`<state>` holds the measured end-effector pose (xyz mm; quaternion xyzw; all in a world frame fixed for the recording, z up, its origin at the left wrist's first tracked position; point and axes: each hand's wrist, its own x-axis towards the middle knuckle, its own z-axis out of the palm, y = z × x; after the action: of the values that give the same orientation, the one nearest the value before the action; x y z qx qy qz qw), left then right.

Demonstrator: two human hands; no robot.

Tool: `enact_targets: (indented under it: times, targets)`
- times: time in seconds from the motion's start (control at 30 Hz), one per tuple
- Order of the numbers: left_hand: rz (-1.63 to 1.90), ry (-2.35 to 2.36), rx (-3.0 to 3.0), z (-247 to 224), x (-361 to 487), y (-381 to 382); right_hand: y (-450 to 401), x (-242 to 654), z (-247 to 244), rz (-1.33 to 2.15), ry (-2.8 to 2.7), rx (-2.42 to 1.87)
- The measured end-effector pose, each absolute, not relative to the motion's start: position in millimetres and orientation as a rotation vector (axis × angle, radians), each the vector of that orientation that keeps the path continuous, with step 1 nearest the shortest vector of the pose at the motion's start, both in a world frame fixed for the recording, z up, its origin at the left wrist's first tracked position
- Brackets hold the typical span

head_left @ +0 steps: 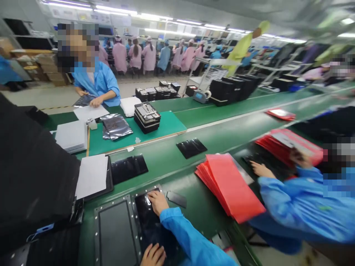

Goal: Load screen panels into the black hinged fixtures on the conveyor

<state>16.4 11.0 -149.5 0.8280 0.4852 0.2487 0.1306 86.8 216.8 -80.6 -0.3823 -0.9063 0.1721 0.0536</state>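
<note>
Fingers [152, 195] of the right hand [158, 202] lie flat and close together on a glossy black pouch [148, 214], seated in a studded frame [135, 221] on the green counter [205, 207] (no firm grip can be confirmed). Left hand [152, 255] rests at the pouch's lower end, fingers loosely curled; whether it holds anything cannot be told. Red sheets [229, 186] lie to the right.
</note>
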Motion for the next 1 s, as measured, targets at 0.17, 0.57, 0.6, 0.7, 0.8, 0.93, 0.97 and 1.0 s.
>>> enact_targets:
  times: [0.17,0.57,0.6,0.7,0.8,0.93,0.97,1.0]
  targets:
    - [1.012,1.980,1.898,-127,-68,2,138,105,-66,0.565,-2.766,-1.511]
    - [1.026,2.342,0.708,-25,-114,3,35,154,-59,0.886,-2.735,-1.771]
    - [1.172,2.268,0.743,-16,-103,-4,44,152,-52,1.019,-2.660,-1.705]
    - [1.319,2.029,0.979,-3,-51,-23,76,146,-38,1.507,-2.215,-1.432]
    - [0.893,1.825,1.324,-8,6,-21,104,140,-41,1.632,-1.830,-1.313]
    - [0.407,1.738,1.414,-16,40,-8,137,148,-62,1.595,-1.637,-1.389]
    - [0.360,1.758,1.401,-16,43,-8,144,151,-69,1.615,-1.598,-1.377]
    - [0.330,1.780,1.387,-15,45,-9,150,153,-74,1.638,-1.562,-1.361]
